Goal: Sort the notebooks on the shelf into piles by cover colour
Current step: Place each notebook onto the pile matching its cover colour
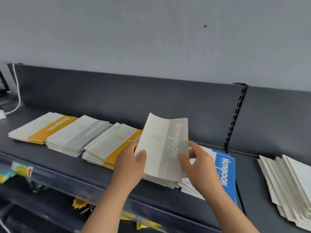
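The grey-banded notebook is held tilted above the shelf, its cover bent. The left hand grips its lower left edge, fingers curled behind and thumb on the cover. The right hand pinches the lower right edge the same way. Just beneath, at 6 o'clock, lies a grey pile. A blue pile lies at 4 o'clock and a yellow pile at 9 o'clock. Toward 10 o'clock come a second grey pile and a far yellow pile. A cream stack sits at 3 o'clock, well apart.
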The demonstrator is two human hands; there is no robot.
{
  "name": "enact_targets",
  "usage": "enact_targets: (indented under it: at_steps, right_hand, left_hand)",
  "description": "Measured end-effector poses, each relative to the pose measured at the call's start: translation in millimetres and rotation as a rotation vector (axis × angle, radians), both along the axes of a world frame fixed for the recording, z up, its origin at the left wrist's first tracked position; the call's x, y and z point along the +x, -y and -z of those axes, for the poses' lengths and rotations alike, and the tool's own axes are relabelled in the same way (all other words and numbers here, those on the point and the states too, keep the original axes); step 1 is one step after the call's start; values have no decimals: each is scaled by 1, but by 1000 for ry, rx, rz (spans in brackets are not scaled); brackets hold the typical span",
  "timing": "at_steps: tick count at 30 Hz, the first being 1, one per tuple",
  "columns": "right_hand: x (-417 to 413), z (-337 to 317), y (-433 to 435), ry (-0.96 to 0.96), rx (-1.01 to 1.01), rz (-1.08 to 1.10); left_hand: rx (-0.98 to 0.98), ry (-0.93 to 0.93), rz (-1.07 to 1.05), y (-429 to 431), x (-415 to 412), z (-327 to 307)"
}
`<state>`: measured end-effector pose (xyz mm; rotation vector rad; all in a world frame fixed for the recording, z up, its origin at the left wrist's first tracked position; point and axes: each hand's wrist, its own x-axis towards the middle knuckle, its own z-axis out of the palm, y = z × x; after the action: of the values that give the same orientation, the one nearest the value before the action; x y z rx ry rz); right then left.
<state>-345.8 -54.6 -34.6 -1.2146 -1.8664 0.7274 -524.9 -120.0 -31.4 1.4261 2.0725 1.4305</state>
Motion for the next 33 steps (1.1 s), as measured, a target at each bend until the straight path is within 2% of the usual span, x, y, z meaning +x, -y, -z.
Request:
enact_targets:
  at_steps: [12,26,33]
  right_hand:
    - [-189,4,31,-42,-78,-69]
    - [-290,-2,1,46,-71,-168]
    - [-331,8,-10,144,-18,-148]
  left_hand:
    - [-132,-90,-81,42,-182,2]
    - [-119,-160,-219,25,-273,0]
    - [-161,-202,-210,12,-314,2]
